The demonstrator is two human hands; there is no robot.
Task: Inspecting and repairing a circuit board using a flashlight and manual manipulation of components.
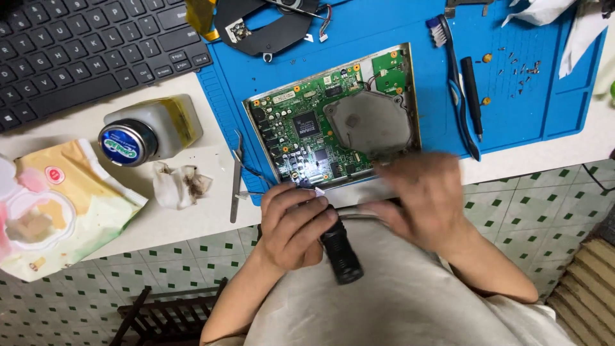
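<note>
My left hand (291, 224) grips a black flashlight (339, 253) that shines on the near edge of a green circuit board (307, 128). The board sits in a metal frame on a blue work mat (384, 38), and a grey metal shield (370, 122) covers its right part. My right hand (423, 198) is blurred by motion at the near right corner of the board, beside the flashlight; a thin dark thing shows at its fingers, and whether it holds it is unclear.
Metal tweezers (236, 186) lie left of the board. A bottle of yellowish liquid (150, 131), a soiled wad (179, 184) and a wipes pack (57, 205) sit on the white table. A keyboard (83, 45), brush (451, 77), black screwdriver (472, 96) and loose screws (522, 67) lie farther back.
</note>
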